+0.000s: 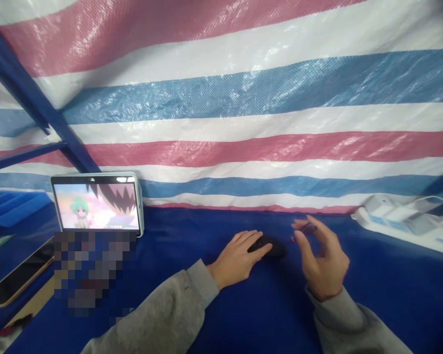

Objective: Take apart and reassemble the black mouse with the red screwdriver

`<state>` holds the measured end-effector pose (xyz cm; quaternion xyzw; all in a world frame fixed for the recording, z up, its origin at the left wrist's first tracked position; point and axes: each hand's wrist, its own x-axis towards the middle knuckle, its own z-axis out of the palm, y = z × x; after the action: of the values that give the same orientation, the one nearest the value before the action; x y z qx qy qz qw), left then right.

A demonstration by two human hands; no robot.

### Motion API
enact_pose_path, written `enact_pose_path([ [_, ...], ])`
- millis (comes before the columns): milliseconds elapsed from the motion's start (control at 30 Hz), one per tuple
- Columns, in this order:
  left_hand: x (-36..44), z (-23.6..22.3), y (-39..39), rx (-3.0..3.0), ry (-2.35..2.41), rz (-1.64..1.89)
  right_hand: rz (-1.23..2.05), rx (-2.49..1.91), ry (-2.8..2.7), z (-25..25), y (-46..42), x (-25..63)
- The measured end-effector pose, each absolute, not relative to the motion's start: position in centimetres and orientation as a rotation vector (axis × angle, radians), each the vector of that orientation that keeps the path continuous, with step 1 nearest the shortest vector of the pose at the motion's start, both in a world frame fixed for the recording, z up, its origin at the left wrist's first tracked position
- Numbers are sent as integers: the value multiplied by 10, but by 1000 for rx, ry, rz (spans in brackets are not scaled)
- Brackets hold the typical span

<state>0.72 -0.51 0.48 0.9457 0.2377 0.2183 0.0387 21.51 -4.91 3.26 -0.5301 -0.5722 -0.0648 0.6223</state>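
Note:
My left hand lies over the left end of a black computer mouse, its thumb and fingers closed round that end. The mouse rests on the blue tabletop. To its right, my right hand is raised a little above the table, apart from the mouse. Thumb and fingers there are curled into a pinch round a small dark purple-red piece, too small and blurred for its kind to show.
A tablet playing a cartoon stands at the left. A phone and a blue tray lie further left. A white power strip with plugs and a cable sits at the right. Striped sheeting hangs behind the table.

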Motion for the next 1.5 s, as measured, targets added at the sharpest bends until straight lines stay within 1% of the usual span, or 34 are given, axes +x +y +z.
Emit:
enact_pose_path([
  [100,7,5,-5,2899,724,661,-3,-1210,-1346,34,-50,214],
  [133,7,5,-5,2900,723,660,-16,-1212,-1358,36,-49,215],
  [267,7,4,-4,2897,720,669,-285,-1207,-1349,40,-49,216],
  [467,7,4,-5,2897,725,673,-143,-1239,-1385,35,-51,217],
  [633,7,5,-5,2920,729,669,-343,-1225,-1376,40,-49,218],
  [833,7,5,-4,2911,706,682,-236,-1202,-1444,41,-50,218],
  [1000,8,6,-4,2891,706,702,-408,-1228,-1382,44,-51,218],
  [1167,8,4,-4,2880,706,712,-279,-1208,-1446,45,-51,217],
  [1300,8,4,-3,2876,698,723,-358,-1214,-1368,42,-51,218],
  [1500,7,6,-4,2883,709,700,-289,-1180,-1444,44,-52,217],
])
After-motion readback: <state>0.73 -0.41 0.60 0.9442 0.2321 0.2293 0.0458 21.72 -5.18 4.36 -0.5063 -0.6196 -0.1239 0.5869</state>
